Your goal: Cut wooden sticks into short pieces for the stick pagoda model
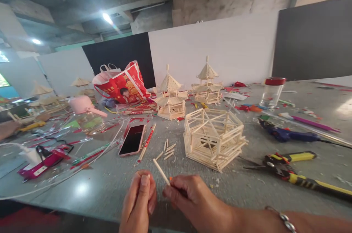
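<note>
My right hand pinches a thin pale wooden stick that points up and to the left, low in the middle of the view. Close beside it, my left hand has its fingers curled together; whatever is in them is hidden. Just beyond both hands stands a six-sided frame of wooden sticks on the grey table. A few short cut sticks lie loose to the frame's left.
Two finished stick pavilions stand further back. A phone lies left of centre; yellow-handled pliers and a blue glue gun lie right. A red bag, pink-capped bottle, and red-lidded jar stand behind.
</note>
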Demonstrator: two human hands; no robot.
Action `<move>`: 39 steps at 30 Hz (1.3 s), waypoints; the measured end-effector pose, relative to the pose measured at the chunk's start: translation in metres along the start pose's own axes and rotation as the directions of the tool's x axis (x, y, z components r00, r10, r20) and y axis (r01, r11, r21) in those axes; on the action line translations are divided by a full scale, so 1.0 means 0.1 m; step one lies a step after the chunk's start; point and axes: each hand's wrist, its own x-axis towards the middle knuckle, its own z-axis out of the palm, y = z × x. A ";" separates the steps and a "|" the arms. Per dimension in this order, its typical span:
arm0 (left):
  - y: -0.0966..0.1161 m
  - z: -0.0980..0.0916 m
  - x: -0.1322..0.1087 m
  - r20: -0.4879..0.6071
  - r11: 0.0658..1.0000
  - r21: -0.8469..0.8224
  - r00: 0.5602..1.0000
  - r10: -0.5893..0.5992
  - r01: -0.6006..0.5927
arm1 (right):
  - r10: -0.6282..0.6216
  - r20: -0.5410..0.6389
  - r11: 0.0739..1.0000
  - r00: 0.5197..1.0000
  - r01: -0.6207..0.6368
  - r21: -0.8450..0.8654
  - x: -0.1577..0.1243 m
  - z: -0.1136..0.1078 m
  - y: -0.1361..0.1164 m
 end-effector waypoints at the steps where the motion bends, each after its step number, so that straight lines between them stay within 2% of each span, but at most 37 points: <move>1: 0.02 0.02 0.01 -0.006 0.999 0.023 0.999 0.032 -0.032 | -0.034 -0.015 0.999 0.999 0.034 -0.014 0.00 -0.01 0.02; 4: 0.08 0.04 0.04 -0.067 0.992 0.068 0.992 0.110 -0.106 | -0.091 -0.068 0.996 0.994 0.089 -0.024 0.01 -0.03 0.03; 7: 0.08 0.08 0.07 -0.106 0.997 -0.054 0.993 0.051 -0.057 | -0.129 -0.077 0.991 0.989 0.132 0.036 0.02 -0.05 0.02; 9: 0.06 0.16 0.07 -0.043 0.980 -0.197 0.998 -0.047 0.038 | -0.151 -0.061 0.981 0.987 0.157 0.116 0.03 -0.04 0.03; 12: 0.02 0.32 0.05 0.088 0.912 -0.365 0.982 -0.168 0.189 | -0.144 -0.070 0.959 0.987 0.157 0.236 0.04 -0.03 0.05; 15: -0.01 0.44 0.02 0.078 0.877 -0.427 0.975 -0.210 0.223 | -0.096 -0.089 0.948 0.991 0.119 0.297 0.05 -0.03 0.07; 17: -0.02 0.47 0.01 0.031 0.892 -0.412 0.981 -0.193 0.189 | -0.082 -0.095 0.952 0.992 0.106 0.286 0.05 -0.05 0.06; 20: -0.01 0.42 0.00 0.014 0.950 -0.298 0.996 -0.093 0.093 | -0.155 -0.112 0.971 0.982 0.172 0.164 0.04 -0.09 0.04; 22: 0.01 0.33 0.02 0.057 0.978 -0.198 0.997 -0.052 0.062 | -0.230 -0.105 0.969 0.967 0.238 0.069 0.03 -0.11 0.04; 26: 0.08 0.13 0.07 0.185 0.994 -0.029 0.978 -0.094 0.101 | -0.341 -0.099 0.940 0.935 0.338 -0.045 0.03 -0.11 0.04; 30: 0.08 0.06 0.06 0.194 0.997 -0.003 0.978 -0.080 0.082 | -0.395 -0.089 0.916 0.914 0.385 -0.115 0.02 -0.10 0.03; 32: 0.06 0.10 0.04 0.188 0.993 -0.075 0.979 -0.079 0.094 | -0.352 -0.063 0.935 0.934 0.349 -0.057 0.01 -0.11 0.02; 35: 0.05 0.21 -0.01 0.179 0.958 -0.235 0.976 -0.123 0.164 | -0.193 0.044 0.965 0.980 0.182 0.188 0.00 -0.12 0.04; 37: 0.04 0.28 -0.02 0.193 0.925 -0.319 0.969 -0.151 0.208 | -0.109 0.132 0.929 0.985 0.054 0.367 0.01 -0.13 0.07; 39: 0.04 0.32 -0.01 0.207 0.904 -0.367 0.967 -0.151 0.220 | -0.076 0.170 0.882 0.983 -0.013 0.470 0.04 -0.13 0.09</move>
